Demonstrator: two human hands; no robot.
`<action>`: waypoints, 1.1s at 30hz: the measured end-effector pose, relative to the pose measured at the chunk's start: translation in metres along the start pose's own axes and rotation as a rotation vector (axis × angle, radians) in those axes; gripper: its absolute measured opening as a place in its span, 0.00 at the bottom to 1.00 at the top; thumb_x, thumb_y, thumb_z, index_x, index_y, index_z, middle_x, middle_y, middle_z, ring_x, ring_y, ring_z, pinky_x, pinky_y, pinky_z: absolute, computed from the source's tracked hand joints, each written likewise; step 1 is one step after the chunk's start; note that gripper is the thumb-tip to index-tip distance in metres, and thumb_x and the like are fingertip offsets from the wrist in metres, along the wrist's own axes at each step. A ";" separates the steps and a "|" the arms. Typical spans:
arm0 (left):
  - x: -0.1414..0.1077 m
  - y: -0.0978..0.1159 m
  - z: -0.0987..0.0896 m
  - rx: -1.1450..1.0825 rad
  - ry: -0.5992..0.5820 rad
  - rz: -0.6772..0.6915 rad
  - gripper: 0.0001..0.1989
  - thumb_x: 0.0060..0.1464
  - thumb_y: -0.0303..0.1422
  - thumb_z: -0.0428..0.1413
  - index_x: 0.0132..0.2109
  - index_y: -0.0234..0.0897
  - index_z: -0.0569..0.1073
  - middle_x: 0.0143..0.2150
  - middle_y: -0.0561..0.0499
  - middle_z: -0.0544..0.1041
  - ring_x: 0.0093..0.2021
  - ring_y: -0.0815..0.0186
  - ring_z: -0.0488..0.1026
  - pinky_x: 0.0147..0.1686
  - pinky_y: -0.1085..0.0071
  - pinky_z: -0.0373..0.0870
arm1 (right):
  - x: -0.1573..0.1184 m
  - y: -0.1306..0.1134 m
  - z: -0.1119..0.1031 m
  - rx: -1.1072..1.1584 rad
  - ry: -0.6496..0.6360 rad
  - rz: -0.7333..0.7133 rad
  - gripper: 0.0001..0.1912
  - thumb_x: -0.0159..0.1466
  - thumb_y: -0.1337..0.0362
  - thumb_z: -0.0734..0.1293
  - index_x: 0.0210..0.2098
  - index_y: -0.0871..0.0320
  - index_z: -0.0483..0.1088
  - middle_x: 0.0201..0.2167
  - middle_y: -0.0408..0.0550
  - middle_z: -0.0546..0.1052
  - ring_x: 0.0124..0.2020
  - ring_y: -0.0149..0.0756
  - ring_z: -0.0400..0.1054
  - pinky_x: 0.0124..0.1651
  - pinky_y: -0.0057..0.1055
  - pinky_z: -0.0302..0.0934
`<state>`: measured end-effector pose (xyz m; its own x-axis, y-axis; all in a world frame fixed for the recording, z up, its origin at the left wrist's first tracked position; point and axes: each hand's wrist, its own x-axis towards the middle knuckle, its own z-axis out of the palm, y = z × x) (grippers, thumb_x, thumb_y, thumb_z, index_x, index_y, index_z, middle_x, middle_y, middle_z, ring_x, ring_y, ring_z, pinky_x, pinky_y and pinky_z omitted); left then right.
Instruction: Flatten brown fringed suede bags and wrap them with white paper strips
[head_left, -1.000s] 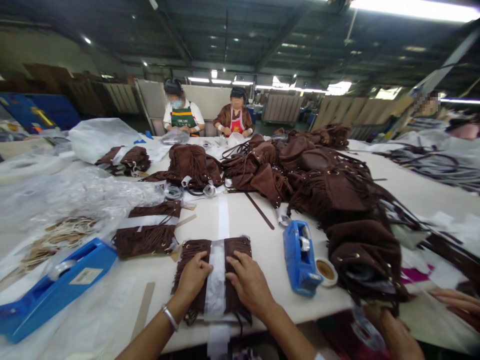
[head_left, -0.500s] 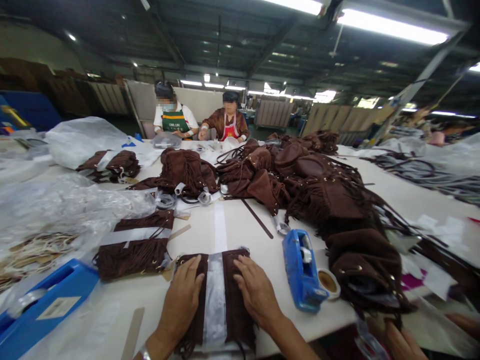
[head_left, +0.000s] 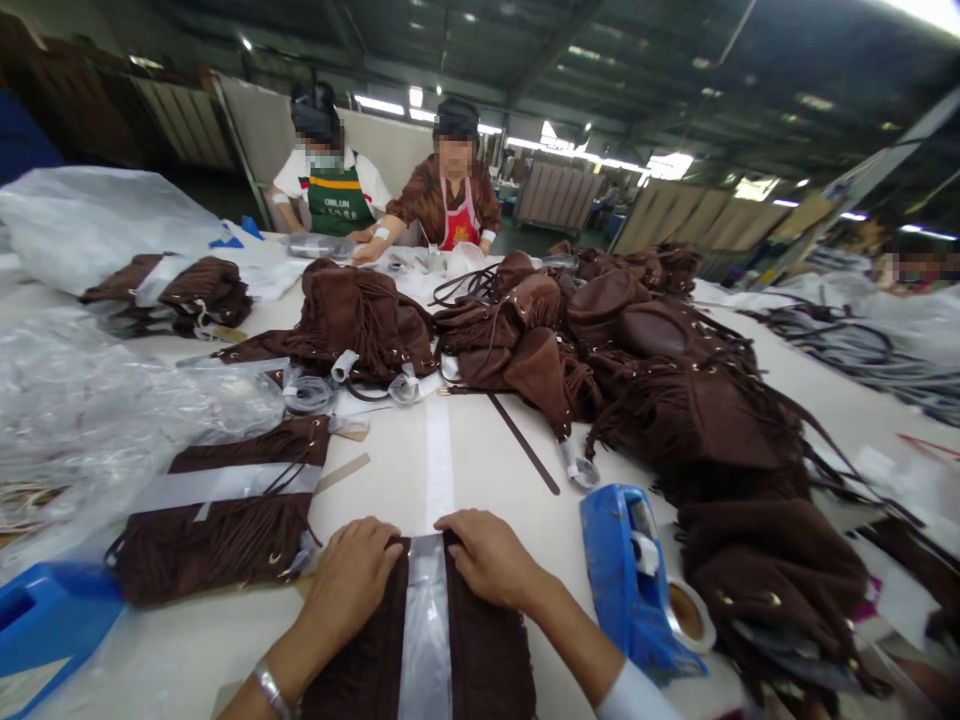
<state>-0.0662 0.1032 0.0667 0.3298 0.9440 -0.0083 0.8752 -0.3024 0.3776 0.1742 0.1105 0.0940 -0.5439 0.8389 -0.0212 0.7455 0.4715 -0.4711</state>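
A folded dark brown fringed bag (head_left: 491, 665) lies flat before me, with a pale translucent strip (head_left: 426, 630) running down its middle. My left hand (head_left: 349, 580) grips its far left edge, fingers bent over it. On the other side of the strip, my right hand (head_left: 491, 560) has its fingers curled over the far edge. Both palms rest on the bag; its near end runs out of view. Left of it lies another fringed bag (head_left: 225, 545) with a similar strip around it. A blue tape dispenser (head_left: 619, 570) stands to the right, touching a tape roll (head_left: 690, 615).
Brown bags (head_left: 652, 360) form a heap from the back middle to the right. Clear plastic bags (head_left: 135, 390) cover the left side, near a second blue dispenser (head_left: 67, 610). A dark strap (head_left: 525, 445) lies mid-table. Two co-workers (head_left: 337, 195) are across the table.
Both hands have moved from the bag's sides to its far edge, fingers now bent over it. The bag sits lower in view, and the camera has moved closer and tilted.
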 end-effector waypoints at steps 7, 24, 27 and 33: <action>0.013 -0.001 -0.004 -0.043 -0.081 -0.008 0.18 0.68 0.40 0.40 0.43 0.42 0.74 0.42 0.48 0.76 0.47 0.57 0.70 0.48 0.57 0.63 | 0.013 0.000 0.002 -0.269 -0.091 -0.196 0.07 0.72 0.65 0.58 0.45 0.57 0.67 0.38 0.46 0.77 0.39 0.38 0.70 0.44 0.34 0.60; 0.018 -0.005 0.006 -0.054 -0.104 -0.030 0.17 0.69 0.40 0.39 0.37 0.41 0.68 0.37 0.50 0.71 0.44 0.58 0.67 0.47 0.57 0.61 | 0.005 0.018 0.019 -0.259 0.128 -0.302 0.06 0.70 0.67 0.61 0.38 0.57 0.69 0.50 0.50 0.75 0.47 0.39 0.70 0.51 0.36 0.65; 0.016 -0.008 0.009 -0.067 -0.115 -0.034 0.17 0.69 0.40 0.39 0.37 0.41 0.68 0.38 0.50 0.71 0.44 0.58 0.67 0.48 0.58 0.61 | 0.003 0.018 0.019 -0.245 0.134 -0.305 0.07 0.70 0.68 0.61 0.39 0.57 0.70 0.50 0.52 0.76 0.47 0.39 0.70 0.51 0.36 0.65; 0.017 -0.009 0.009 -0.059 -0.130 -0.046 0.17 0.69 0.40 0.39 0.36 0.41 0.68 0.37 0.50 0.71 0.44 0.58 0.67 0.47 0.58 0.61 | 0.003 0.015 0.011 -0.137 0.059 -0.231 0.07 0.70 0.67 0.60 0.41 0.56 0.71 0.49 0.51 0.77 0.48 0.40 0.71 0.53 0.38 0.64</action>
<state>-0.0655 0.1204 0.0551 0.3362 0.9306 -0.1448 0.8693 -0.2475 0.4278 0.1798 0.1171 0.0766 -0.6855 0.7171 0.1260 0.6515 0.6814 -0.3336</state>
